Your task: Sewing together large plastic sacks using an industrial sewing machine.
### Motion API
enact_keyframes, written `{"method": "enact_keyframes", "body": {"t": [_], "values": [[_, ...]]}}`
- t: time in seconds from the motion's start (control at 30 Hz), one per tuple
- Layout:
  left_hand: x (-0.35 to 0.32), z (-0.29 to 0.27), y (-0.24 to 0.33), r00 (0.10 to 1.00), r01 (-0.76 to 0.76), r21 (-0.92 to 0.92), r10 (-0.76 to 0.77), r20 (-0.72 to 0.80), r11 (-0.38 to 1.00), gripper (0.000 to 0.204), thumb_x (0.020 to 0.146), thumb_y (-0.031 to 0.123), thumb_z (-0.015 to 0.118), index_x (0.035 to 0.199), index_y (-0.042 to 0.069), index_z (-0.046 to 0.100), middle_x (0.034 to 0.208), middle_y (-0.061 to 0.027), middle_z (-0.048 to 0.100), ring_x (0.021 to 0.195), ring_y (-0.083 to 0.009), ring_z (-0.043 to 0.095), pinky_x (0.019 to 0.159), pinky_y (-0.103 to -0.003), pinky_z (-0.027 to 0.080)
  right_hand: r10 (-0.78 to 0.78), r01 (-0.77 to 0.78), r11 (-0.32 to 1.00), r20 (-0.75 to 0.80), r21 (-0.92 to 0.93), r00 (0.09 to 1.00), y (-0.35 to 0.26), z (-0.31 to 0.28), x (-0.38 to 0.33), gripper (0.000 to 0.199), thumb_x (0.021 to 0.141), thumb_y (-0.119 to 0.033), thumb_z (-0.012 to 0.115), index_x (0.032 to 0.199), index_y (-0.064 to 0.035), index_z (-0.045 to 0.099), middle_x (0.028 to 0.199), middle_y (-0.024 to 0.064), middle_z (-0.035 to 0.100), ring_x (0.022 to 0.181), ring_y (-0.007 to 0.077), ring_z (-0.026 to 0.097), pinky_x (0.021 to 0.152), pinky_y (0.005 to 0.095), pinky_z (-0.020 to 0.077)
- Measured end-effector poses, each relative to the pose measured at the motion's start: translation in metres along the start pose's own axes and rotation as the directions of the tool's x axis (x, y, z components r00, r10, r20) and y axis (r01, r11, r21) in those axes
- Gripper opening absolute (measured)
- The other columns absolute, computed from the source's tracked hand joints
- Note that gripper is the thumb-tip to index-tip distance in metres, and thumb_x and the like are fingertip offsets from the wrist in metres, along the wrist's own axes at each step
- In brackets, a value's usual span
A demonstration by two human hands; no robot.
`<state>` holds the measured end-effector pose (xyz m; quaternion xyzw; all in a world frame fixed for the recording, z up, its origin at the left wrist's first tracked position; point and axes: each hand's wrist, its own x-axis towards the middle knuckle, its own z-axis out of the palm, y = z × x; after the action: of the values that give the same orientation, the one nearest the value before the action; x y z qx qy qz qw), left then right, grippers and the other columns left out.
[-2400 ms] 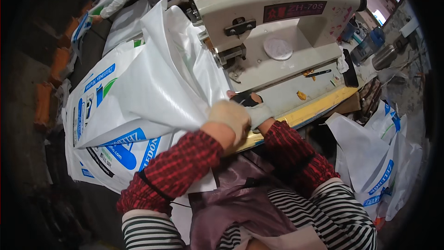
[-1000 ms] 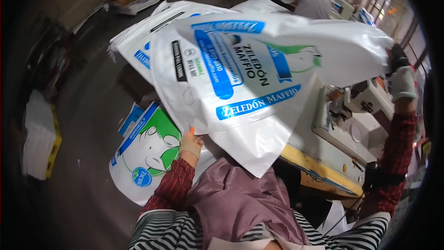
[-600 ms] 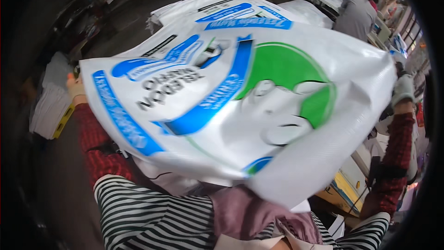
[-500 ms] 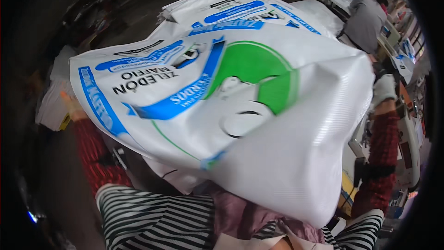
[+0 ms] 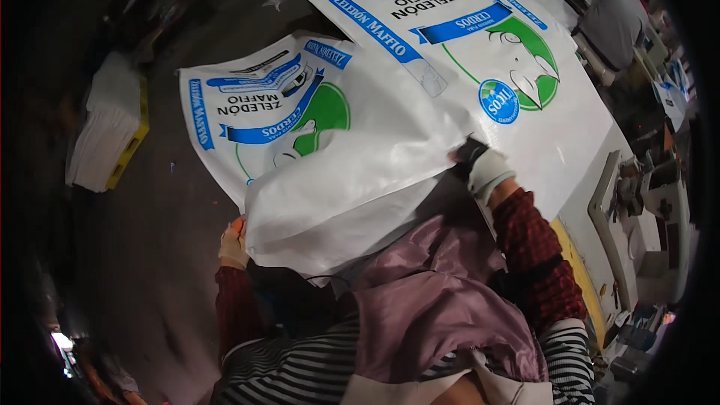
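A white woven sack (image 5: pixel 337 195) with blue and green print hangs across the front of me, slanting down to the left and partly folded. My left hand (image 5: pixel 233 246) is closed on its lower left edge, thumb and fingers at the border. My right hand (image 5: pixel 489 169), in a white glove with dark-covered fingers, is closed at the sack's right edge; the fingertips are partly hidden there. Behind and to the right lie more flat sacks (image 5: pixel 540 146) of the same print, and the held sack overlaps them.
At the left a pile of white sheets or sacks (image 5: pixel 105 124) stands beside a yellow edge (image 5: pixel 129 154). A light-coloured machine (image 5: pixel 652 210) is at the right. Farther back on the right, a person in grey (image 5: pixel 611 19) is bent over. Dark floor (image 5: pixel 169 255) shows at the left.
The held sack has swung down and left, uncovering the printed sacks behind. My left hand has moved right and lower; my right hand has come inward from the far right.
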<state>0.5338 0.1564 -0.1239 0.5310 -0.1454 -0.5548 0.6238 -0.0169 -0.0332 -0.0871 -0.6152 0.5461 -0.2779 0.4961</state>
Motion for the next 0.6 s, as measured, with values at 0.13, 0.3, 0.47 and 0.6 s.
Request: {"method": "enact_keyframes", "body": {"t": [0.13, 0.3, 0.47, 0.6], "values": [[0.038, 0.005, -0.029, 0.999, -0.003, 0.998, 0.033, 0.005, -0.067, 0.032, 0.087, 0.024, 0.049, 0.112, 0.005, 0.052, 0.100, -0.0103, 0.060, 0.091, -0.0260, 0.058, 0.081, -0.035, 0.048, 0.079, 0.004, 0.601, 0.064, -0.799, 0.995, -0.012, 0.026, -0.041, 0.026, 0.078, -0.022, 0.054, 0.102, -0.0174, 0.062, 0.097, 0.0122, 0.062, 0.095, 0.0263, 0.058, 0.079, 0.0358, 0.0466], [0.045, 0.004, -0.042, 0.819, 0.300, 0.151, -0.173, -0.547, 0.942, 0.033, 0.083, 0.023, 0.055, 0.109, 0.004, 0.051, 0.098, -0.0087, 0.059, 0.087, -0.0201, 0.059, 0.074, -0.035, 0.050, 0.429, 0.039, 0.129, 0.091, -0.991, 0.899, 0.090, 0.013, -0.031, 0.025, 0.076, -0.027, 0.052, 0.088, -0.0118, 0.069, 0.093, 0.0100, 0.065, 0.085, 0.0276, 0.063, 0.072, 0.0402, 0.0504], [0.009, 0.029, -0.059, 0.988, 0.143, 0.987, 0.051, -0.147, 0.069, 0.026, 0.085, 0.021, 0.054, 0.105, 0.005, 0.050, 0.099, -0.0075, 0.058, 0.086, -0.0195, 0.058, 0.072, -0.031, 0.051, 0.476, 0.080, 0.283, 0.213, -0.956, 0.853, 0.137, 0.002, -0.031, 0.027, 0.066, -0.028, 0.063, 0.084, -0.0083, 0.069, 0.094, 0.0156, 0.064, 0.081, 0.0311, 0.062, 0.069, 0.0421, 0.0485], [-0.039, 0.012, -0.105, 0.816, 0.257, 0.503, 0.094, -0.571, 0.825, 0.025, 0.084, 0.019, 0.059, 0.101, 0.002, 0.051, 0.086, -0.0070, 0.059, 0.078, -0.0188, 0.058, 0.065, -0.031, 0.049, 0.507, 0.089, 0.209, 0.186, -0.974, 0.841, 0.149, 0.006, -0.017, 0.030, 0.068, -0.031, 0.061, 0.086, -0.0086, 0.068, 0.093, 0.0140, 0.064, 0.082, 0.0311, 0.062, 0.071, 0.0423, 0.0482]]}}
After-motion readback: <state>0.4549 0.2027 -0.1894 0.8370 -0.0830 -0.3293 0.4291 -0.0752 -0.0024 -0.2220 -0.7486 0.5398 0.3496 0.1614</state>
